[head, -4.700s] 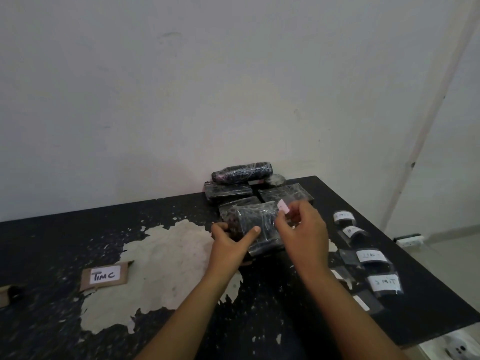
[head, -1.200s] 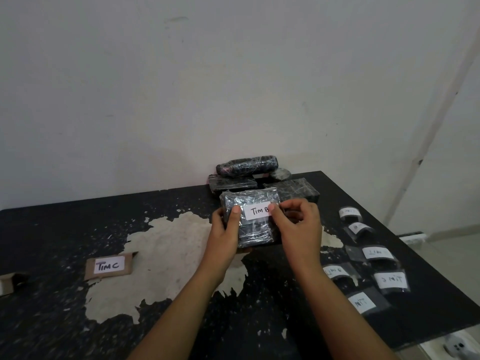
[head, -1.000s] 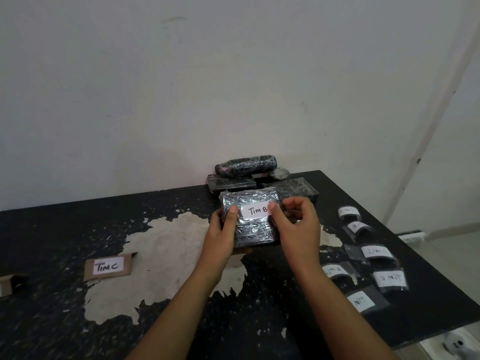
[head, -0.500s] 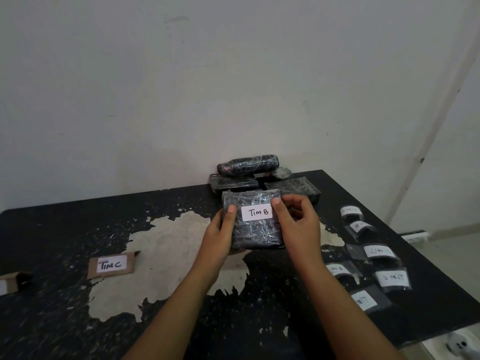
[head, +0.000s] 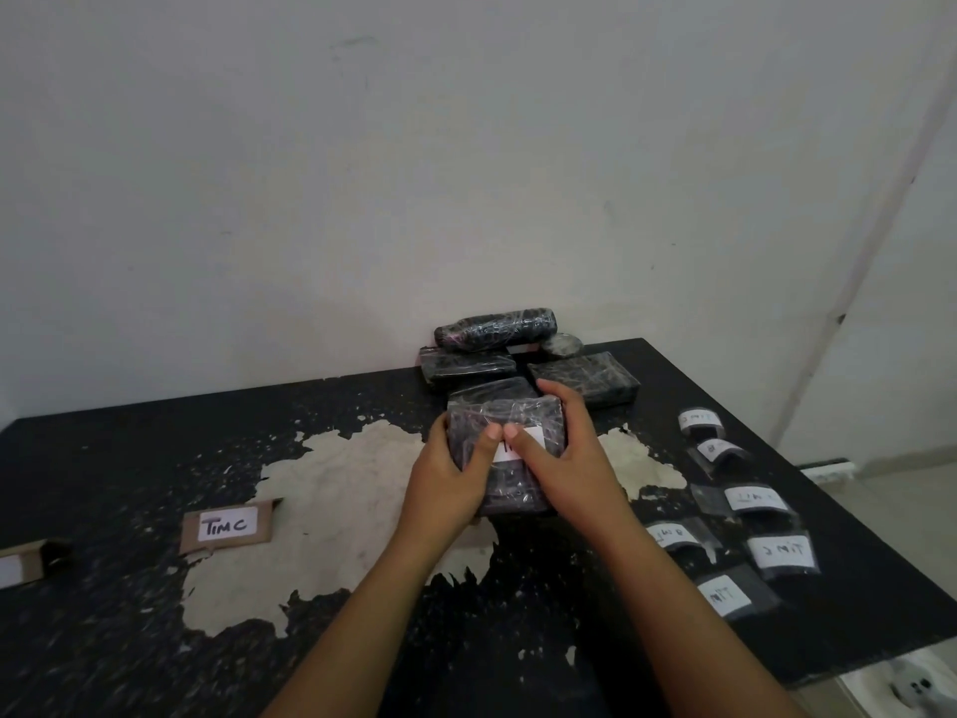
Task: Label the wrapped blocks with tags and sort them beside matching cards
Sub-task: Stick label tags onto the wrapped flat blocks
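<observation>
A dark block wrapped in clear film (head: 510, 484) is held over the middle of the black table (head: 103, 640). My left hand (head: 449, 476) grips its left side and my right hand (head: 567, 458) its right side. Both thumbs press on the white tag (head: 523, 444) stuck on its top, hiding most of the writing. More wrapped blocks (head: 582, 380) are piled at the back by the wall. A brown card reading "TIM C" (head: 226, 526) lies to the left. Another card (head: 20, 564) sits at the far left edge.
Several loose tags in clear sleeves (head: 753, 500) lie in a cluster on the right part of the table, some curled. The table top has a large pale patch (head: 331, 510) of worn paint. A white wall stands right behind the pile.
The tag went from my right fingers onto the block's top. Since half a second ago both thumbs slid inward over the tag, covering its writing; the block sits slightly lower.
</observation>
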`<state>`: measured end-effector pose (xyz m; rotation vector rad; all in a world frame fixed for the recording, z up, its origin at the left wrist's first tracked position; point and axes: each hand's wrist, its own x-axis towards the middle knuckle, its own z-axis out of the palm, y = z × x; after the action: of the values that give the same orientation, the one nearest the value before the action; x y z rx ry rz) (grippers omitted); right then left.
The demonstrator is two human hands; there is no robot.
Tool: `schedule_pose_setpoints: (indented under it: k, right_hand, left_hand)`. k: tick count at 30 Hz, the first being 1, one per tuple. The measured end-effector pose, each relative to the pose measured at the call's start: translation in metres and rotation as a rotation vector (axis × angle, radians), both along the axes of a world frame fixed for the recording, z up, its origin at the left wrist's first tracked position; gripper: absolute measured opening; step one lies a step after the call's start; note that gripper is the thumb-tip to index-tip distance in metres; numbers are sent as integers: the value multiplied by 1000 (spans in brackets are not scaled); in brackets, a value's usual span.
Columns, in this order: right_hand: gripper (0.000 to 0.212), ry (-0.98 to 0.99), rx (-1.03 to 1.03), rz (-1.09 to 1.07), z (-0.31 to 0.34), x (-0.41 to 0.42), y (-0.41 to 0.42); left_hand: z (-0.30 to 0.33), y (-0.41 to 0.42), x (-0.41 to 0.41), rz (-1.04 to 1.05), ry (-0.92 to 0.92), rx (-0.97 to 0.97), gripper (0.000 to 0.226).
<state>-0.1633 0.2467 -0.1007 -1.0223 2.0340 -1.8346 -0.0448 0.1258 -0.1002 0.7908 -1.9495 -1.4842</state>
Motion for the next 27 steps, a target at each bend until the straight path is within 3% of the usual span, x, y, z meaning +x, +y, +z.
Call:
schedule_pose_setpoints:
  k: [4,10,19,24,27]
  right_hand:
    - [64,-37,-12,41,0,-1,3]
    - [83,-79,47,51,-3,-3,7]
    - [97,-74,165,47,-20,-2,-17]
    - [70,-111,208,47,-24,5,-47]
    - [70,-76,247,42,-27,6,-67]
  left_hand:
    - [1,-2,3,29,-4,43,58]
    - [6,-4,10,94,-12,35,45]
    - [-12,-35,20,102,-127,-101,76]
    - [-25,-64,19,120,-208,-111,67]
    - [-33,-83,17,156,-275,-129,78]
